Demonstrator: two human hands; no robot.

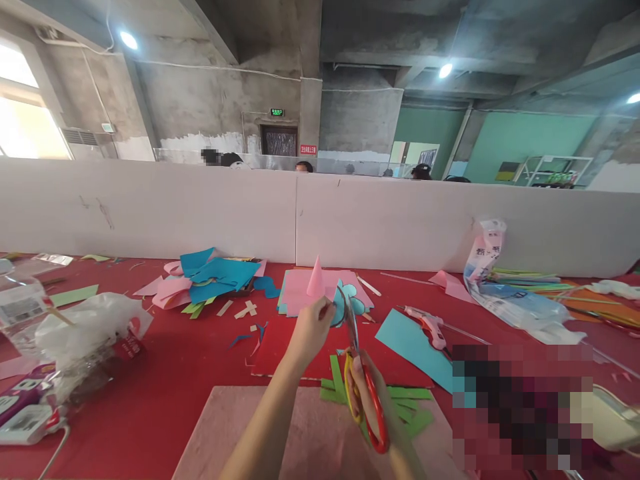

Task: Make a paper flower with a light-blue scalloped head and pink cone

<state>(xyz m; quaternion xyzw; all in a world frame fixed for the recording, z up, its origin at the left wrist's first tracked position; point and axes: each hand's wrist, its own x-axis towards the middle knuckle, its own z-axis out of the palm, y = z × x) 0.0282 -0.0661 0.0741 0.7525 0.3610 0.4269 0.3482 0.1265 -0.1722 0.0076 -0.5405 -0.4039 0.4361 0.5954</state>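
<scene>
Between the thumb and fingers of my left hand [314, 325] is a blue paper flower [351, 295] with rounded petals. My right hand [367, 383] grips red and yellow handled scissors [379, 427], whose blades point up and away from me, against the flower. Whether the blades are cutting into the paper cannot be made out. Just behind my left hand a pink paper cone [317, 280] stands upright on stacked pink sheets [295, 283]. Green paper strips [336, 380] lie beneath my right hand, on a red board and a pinkish mat [240, 427].
Blue and pink paper scraps [220, 277] pile up at the back left. To the right lie a blue sheet [405, 343], a glue gun [427, 323] and a plastic bag [520, 310]. White plastic bags [95, 327] sit at left. A white partition [225, 213] edges the red table; heads show beyond.
</scene>
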